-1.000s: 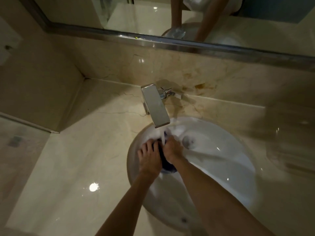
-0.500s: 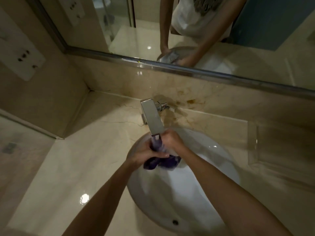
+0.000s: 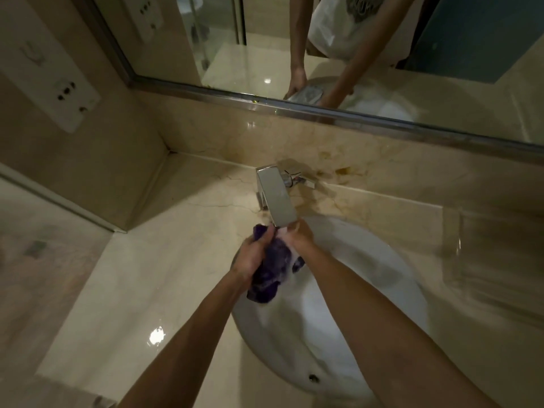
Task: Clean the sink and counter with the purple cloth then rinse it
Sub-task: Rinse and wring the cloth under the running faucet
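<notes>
Head view | marble counter (image 3: 123, 278) | white sink (image 3: 368, 293) | square faucet (image 3: 278, 201) | purple cloth (image 3: 269, 269) bunched over basin under spout | left hand (image 3: 253, 256), right hand (image 3: 298, 238) fingers clenched around cloth.

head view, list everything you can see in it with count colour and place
purple cloth: one, purple, bunched between both hands under the spout
faucet: one, chrome, on the counter behind the basin
sink: one, white, set in the counter
counter: one, beige marble, around the sink
mirror: one, metal-framed, on the back wall
socket plate: one, white, left wall
left hand: one, gripping the cloth
right hand: one, gripping the cloth
</notes>
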Demonstrator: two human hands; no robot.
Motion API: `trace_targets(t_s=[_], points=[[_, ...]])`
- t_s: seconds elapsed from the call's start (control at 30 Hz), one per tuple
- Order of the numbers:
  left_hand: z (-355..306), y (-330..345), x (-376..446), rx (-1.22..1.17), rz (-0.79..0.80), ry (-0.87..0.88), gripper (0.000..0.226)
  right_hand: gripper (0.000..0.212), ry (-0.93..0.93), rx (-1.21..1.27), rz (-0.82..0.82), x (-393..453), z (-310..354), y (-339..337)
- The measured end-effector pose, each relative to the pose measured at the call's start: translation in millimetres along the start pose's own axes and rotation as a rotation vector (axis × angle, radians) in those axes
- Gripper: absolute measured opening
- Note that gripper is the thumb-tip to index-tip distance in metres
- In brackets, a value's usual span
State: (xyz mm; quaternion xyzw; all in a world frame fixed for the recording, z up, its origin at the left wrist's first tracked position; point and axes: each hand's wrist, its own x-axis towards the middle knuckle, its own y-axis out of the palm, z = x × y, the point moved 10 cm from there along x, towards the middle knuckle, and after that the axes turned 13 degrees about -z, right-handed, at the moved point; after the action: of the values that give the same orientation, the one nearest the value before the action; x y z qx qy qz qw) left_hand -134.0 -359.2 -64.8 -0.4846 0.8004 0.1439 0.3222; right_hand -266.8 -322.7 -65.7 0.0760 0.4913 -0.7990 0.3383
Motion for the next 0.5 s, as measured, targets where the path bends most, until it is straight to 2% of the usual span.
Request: trace_targets(t_s=[0.1,0.27,0.37,0.43,0.5], points=[[-9,-10,-5,-0.053,-0.05,0.022,0.04,0.029,0.105,0.183,0.026,-2,-5,2],[-21,-19,-7,-0.119,-0.057,0.053,0.041,0.037,0.048,0.236,0.005,-7,-7,-5],[-27,-17,-4,-0.092,-0.054,0.066,0.039,0.033,0.004,0.212,0.006,-4,-14,-8],[-37,-14,0,0.069,-0.091,0.194,0.028,0.039,-0.025,0.133,-0.009,-2,-19,-18],[-51,-10,4,0.393,-0.16,0.414,0.026,0.065,-0.019,0.103,-0.064,1,-24,-37]])
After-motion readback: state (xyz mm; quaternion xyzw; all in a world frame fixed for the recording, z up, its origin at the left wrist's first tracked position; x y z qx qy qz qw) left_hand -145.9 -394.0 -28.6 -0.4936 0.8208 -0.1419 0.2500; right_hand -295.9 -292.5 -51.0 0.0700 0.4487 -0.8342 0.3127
